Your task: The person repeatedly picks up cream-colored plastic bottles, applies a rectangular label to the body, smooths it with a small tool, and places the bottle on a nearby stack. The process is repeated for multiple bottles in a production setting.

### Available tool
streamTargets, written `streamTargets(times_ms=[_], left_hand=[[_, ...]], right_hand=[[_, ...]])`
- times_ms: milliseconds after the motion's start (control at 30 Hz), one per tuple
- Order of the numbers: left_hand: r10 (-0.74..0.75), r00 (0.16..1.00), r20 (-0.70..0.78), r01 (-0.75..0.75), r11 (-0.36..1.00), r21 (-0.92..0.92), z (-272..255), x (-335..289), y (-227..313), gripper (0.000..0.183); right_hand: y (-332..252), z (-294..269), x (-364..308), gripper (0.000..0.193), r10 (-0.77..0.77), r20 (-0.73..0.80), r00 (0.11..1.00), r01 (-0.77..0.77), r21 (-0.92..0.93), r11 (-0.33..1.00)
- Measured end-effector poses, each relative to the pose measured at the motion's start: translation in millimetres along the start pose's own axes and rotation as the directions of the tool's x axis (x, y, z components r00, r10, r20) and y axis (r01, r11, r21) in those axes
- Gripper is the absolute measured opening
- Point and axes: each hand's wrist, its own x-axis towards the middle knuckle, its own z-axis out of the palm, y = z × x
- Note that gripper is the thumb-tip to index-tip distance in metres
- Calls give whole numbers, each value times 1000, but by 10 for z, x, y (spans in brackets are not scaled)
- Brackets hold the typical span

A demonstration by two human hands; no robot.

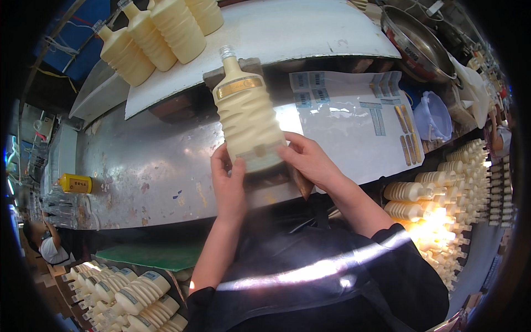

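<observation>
Between my two hands lies a cream bottle with a wavy, ribbed body, its clear threaded neck pointing away from me. A gold label strip crosses its shoulder, and a pale translucent label lies across its lower end. My left hand grips the lower left edge, thumb on the front. On the lower right corner, my right hand has its thumb pressed near the label's end. A brown block shows behind the bottle's shoulder; what supports the rest of it is hidden.
To the right, a sheet carries blue labels and gold strips. Beyond it stand a lilac bucket and a large metal pan. Several cream bottles stand far left; a yellow bottle lies left. Stacked bottles flank me.
</observation>
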Motion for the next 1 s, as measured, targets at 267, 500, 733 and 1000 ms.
streamTargets(times_ms=[267,500,733,1000], left_hand=[[7,1000,-9,-7,1000,-1,5,0,-9,50],[30,998,-58,-28,999,33,79,-31,80,65],[16,1000,-23,-11,984,175,101,-2,107,80],[34,999,-34,-23,957,291,192,-32,224,95]], right_hand=[[-165,-4,-59,44,117,30,993,-116,-29,993],[-50,18,13,45,-56,-16,998,56,7,998],[-96,48,-55,40,10,-70,997,-18,-109,994],[-400,-182,-20,18,-145,-168,975,154,43,987]])
